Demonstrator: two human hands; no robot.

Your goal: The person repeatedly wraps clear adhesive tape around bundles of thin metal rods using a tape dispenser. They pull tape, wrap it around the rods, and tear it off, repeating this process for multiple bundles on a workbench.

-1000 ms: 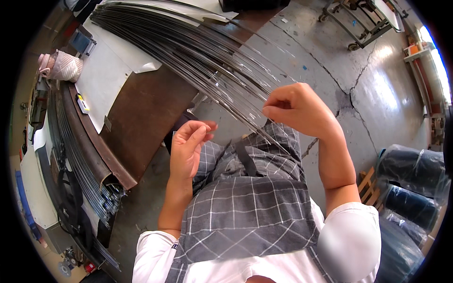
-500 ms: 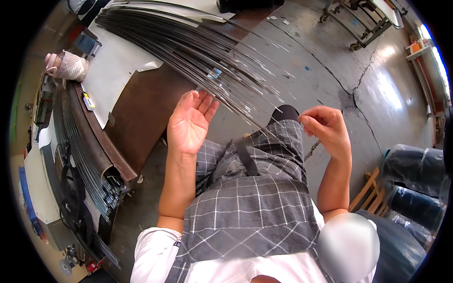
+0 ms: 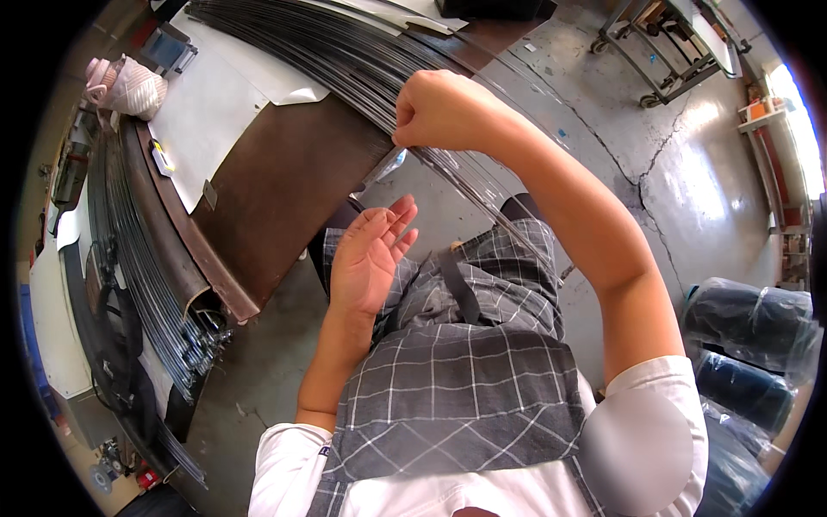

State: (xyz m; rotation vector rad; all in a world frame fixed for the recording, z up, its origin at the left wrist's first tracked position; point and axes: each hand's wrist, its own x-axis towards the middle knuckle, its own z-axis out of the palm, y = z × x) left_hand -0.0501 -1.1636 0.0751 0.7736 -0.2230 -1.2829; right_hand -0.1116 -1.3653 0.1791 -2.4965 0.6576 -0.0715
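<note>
A fanned bundle of long, thin dark rods (image 3: 301,53) lies over the table's far edge, its ends hanging out toward my lap. My right hand (image 3: 444,112) reaches across the bundle with its fingers curled into a pinch at the near side of the rods. What the pinch holds is hidden behind the fingers. Closer to me, my left hand (image 3: 370,254) is raised palm up over my lap, fingers apart and nothing seen in it. It is below the rods, not touching them.
The brown table cover (image 3: 276,172) lies left of my hands, with white paper (image 3: 207,95) and a yellow-and-white cutter (image 3: 162,158) on it. A second rod bundle (image 3: 155,284) is at left. A wheeled cart (image 3: 668,52) stands far right; plastic-wrapped dark rolls (image 3: 745,314) lie at right.
My right hand has swung left and away from me onto the rods, and its fingers have closed there. My left hand has come down nearer to my lap, away from the rods.
</note>
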